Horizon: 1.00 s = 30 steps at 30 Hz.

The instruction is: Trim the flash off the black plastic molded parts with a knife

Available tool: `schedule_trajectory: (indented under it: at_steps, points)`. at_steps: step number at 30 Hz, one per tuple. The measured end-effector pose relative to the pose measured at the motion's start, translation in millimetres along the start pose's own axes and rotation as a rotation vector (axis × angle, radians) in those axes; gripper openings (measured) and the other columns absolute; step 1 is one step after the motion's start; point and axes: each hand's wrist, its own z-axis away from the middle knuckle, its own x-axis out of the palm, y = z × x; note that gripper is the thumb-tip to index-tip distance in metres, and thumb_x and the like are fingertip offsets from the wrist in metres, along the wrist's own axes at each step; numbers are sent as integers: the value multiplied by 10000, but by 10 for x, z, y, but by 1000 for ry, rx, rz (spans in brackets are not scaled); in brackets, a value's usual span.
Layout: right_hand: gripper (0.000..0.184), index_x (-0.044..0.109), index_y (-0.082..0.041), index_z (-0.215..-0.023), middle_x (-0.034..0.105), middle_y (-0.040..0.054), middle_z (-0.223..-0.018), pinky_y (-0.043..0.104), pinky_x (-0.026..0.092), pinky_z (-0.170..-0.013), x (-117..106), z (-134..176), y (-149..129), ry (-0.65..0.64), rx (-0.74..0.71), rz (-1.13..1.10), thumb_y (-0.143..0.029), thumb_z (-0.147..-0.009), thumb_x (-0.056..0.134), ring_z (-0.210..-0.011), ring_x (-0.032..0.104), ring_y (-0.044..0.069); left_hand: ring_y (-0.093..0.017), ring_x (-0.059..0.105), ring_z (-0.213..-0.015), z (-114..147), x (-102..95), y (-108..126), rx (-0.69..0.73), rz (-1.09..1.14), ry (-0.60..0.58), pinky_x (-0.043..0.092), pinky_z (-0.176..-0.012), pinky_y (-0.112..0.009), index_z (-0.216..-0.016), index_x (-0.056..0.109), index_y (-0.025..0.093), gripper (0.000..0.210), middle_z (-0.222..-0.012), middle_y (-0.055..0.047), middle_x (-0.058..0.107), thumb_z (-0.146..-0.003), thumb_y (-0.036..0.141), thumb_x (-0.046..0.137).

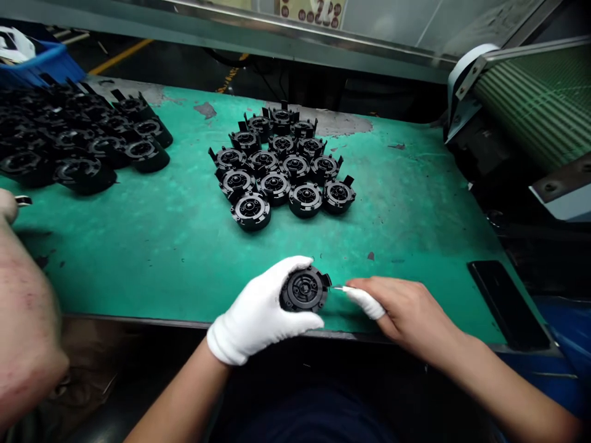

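Observation:
Wrapped in a white glove, my left hand point(263, 307) grips a round black plastic part point(305, 289) by its rim, its ringed face turned up toward me. My right hand point(392, 301) is bare except for a white cover on the thumb. Between thumb and forefinger it pinches a thin, pointed metal blade point(338, 287), most of which the fingers hide. The blade's tip is at a small tab on the part's right edge; whether they touch I cannot tell. Both hands are over the front edge of the green table point(184, 258).
A cluster of similar black parts point(276, 184) stands mid-table, more point(83, 169) at the left near a blue basket point(41, 67). Another person's arm point(28, 320) reaches in at left. A black phone-like slab point(508, 301) lies right, below a green conveyor belt point(540, 92).

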Motion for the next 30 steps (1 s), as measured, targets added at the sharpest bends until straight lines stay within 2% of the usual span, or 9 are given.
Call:
schedule_trajectory:
  at_steps: [3, 6, 8, 11, 15, 18, 22, 27, 30]
  points:
    - [344, 581, -267, -1253, 726, 40, -1040, 320, 508, -733, 80, 174, -51, 26, 66, -166, -174, -977, 399, -869, 696, 206, -254, 546, -1317, 128, 218, 39, -37, -3, 170, 421, -1168, -416, -1408, 436, 259, 855, -1423, -64, 557, -702, 515, 846]
    - [457, 547, -259, -1345, 700, 65, -1093, 346, 547, -756, 165, 315, -162, -74, 52, -198, -120, -935, 398, -909, 693, 224, -259, 567, -1295, 216, 408, 80, -34, -7, 307, 448, -1145, -436, -1400, 426, 263, 794, -1405, -76, 568, -752, 517, 810]
    - [541, 519, -236, -1407, 690, 88, -1106, 380, 569, -753, 205, 355, -238, -116, 53, -173, -88, -904, 387, -914, 696, 247, -259, 584, -1276, 240, 475, 95, -31, -7, 342, 466, -1129, -439, -1398, 421, 272, 778, -1389, -73, 580, -764, 509, 804]
    - [581, 525, -201, -1423, 699, 109, -1102, 409, 586, -781, 209, 329, -315, -162, 70, -157, -67, -873, 394, -918, 703, 266, -272, 577, -1289, 248, 496, 89, -29, -10, 347, 463, -1137, -456, -1410, 415, 272, 810, -1402, -80, 573, -750, 525, 811]
    - [578, 565, -218, -1389, 717, 82, -1095, 379, 587, -824, 130, 243, -334, -241, 56, -196, -54, -852, 429, -933, 706, 249, -286, 547, -1326, 244, 478, 74, -51, -24, 343, 452, -1149, -473, -1417, 426, 256, 812, -1439, -94, 548, -756, 543, 800]
    - [588, 569, -224, -1378, 717, 76, -1105, 375, 587, -831, 117, 257, -309, -210, 41, -206, -42, -836, 433, -960, 704, 246, -271, 559, -1313, 239, 476, 75, -52, -18, 339, 458, -1145, -453, -1419, 423, 256, 801, -1427, -85, 558, -766, 534, 795]
    - [611, 538, -176, -1411, 712, 124, -1091, 396, 599, -777, 207, 356, -302, -116, 70, -92, -45, -827, 412, -922, 712, 269, -265, 561, -1308, 235, 480, 77, -23, -12, 344, 451, -1153, -440, -1417, 420, 251, 824, -1417, -83, 565, -750, 542, 807]
    - [626, 536, -183, -1421, 710, 103, -1087, 401, 598, -776, 222, 346, -337, -202, 62, -153, -35, -825, 410, -903, 711, 260, -280, 552, -1319, 234, 471, 78, -37, -17, 342, 454, -1148, -459, -1408, 432, 243, 804, -1426, -96, 557, -759, 544, 798]
    - [605, 546, -218, -1408, 709, 89, -1128, 404, 592, -807, 197, 285, -329, -177, 77, -193, -55, -836, 436, -945, 707, 261, -283, 569, -1302, 233, 471, 77, -35, -9, 339, 467, -1136, -468, -1411, 425, 255, 802, -1415, -94, 567, -762, 542, 796]
